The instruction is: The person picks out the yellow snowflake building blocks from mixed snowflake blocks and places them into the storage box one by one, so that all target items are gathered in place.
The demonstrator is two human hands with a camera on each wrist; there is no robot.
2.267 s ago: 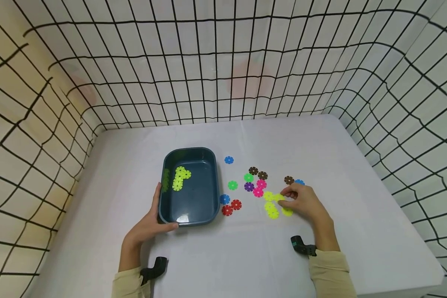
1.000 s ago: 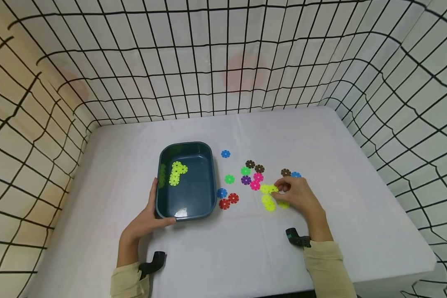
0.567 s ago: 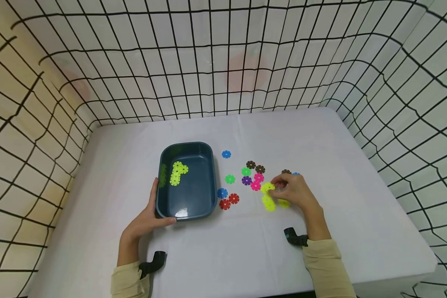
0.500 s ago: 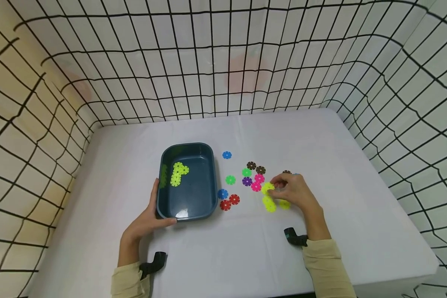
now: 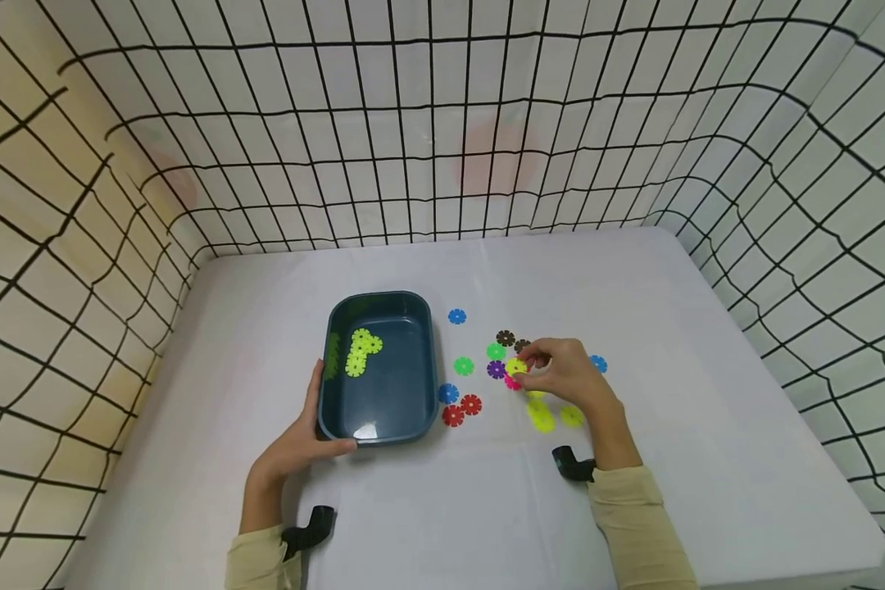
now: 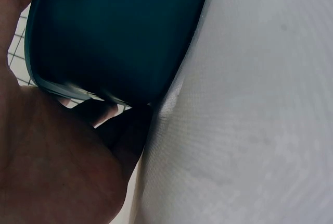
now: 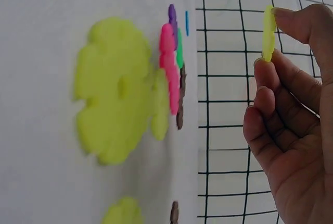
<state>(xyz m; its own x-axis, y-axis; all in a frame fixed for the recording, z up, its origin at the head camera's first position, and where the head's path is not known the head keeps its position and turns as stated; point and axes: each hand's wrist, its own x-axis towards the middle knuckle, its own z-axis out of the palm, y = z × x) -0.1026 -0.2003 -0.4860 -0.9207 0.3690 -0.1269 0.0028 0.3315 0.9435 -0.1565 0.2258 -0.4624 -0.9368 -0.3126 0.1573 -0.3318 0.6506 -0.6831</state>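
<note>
My left hand (image 5: 298, 442) holds the near left corner of a dark teal plastic tub (image 5: 394, 393), thumb at the near rim and fingers along the left side. Several yellow notched discs (image 5: 356, 360) lie inside it. My right hand (image 5: 571, 377) pinches one yellow notched disc (image 7: 268, 34) between thumb and forefinger, raised off the table in the right wrist view. Under and beside that hand, more yellow discs (image 5: 541, 416) lie on the cloth. Pink discs (image 5: 514, 383) are partly hidden behind the held one. In the left wrist view the tub's outer wall (image 6: 114, 36) fills the upper left.
Blue (image 5: 448, 394), red (image 5: 453, 415), green (image 5: 463, 365), purple (image 5: 496, 369) and brown discs (image 5: 505, 338) lie loose right of the tub. Black wire mesh (image 5: 428, 156) surrounds the back and sides of the white-covered table (image 5: 442, 508).
The right hand has picked a yellow disc from the yellow cluster, lifted it and moved left with it over the pink discs. The left hand stays at the tub; the head view shifted slightly.
</note>
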